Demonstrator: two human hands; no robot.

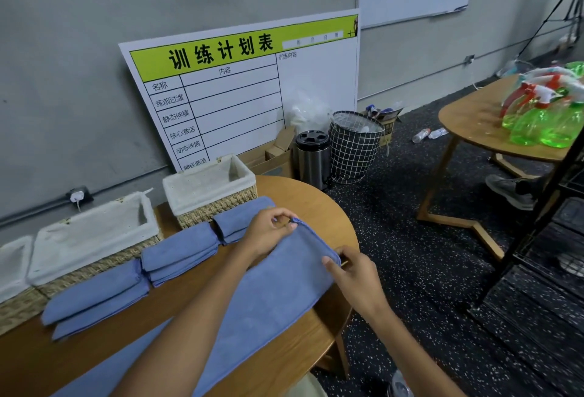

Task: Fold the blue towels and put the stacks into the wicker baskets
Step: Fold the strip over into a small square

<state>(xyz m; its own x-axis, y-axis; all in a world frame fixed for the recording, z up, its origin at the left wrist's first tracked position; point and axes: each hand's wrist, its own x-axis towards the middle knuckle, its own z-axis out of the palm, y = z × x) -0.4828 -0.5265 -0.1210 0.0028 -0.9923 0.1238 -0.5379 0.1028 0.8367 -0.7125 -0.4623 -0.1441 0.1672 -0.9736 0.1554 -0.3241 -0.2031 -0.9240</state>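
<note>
Round table (pixel 316 200) edge, both hands' fingers (pixel 284 218) pinching towel (pixel 268 295) corners.

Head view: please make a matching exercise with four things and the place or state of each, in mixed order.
Things:
1. left hand
2. right hand
3. middle basket
4. spray bottles

Places or states:
A. on the far table
B. pinches the towel's far corner
C. lined, no towels inside
D. grips the towel's near corner

Pairs: 1-B, 2-D, 3-C, 4-A

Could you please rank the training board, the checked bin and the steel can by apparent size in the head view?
1. training board
2. checked bin
3. steel can
</note>
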